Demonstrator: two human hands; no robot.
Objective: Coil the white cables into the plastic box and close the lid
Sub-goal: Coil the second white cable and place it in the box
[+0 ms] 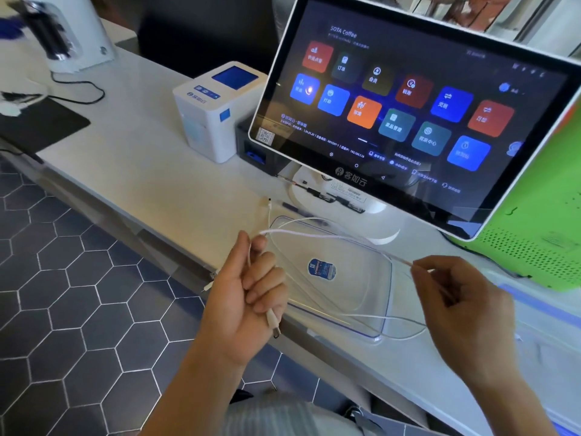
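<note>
Our left hand (251,287) curls around a thin white cable (330,236); our right hand (462,297) pinches its far stretch. It spans the clear rectangular plastic box (361,297) on the pale tabletop (151,171).

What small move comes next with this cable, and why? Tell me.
Probably bring the right hand toward the left hand to lay a loop: the white cable stretches between them above the plastic box, not yet coiled, with slack trailing over the box's near edge.
</note>
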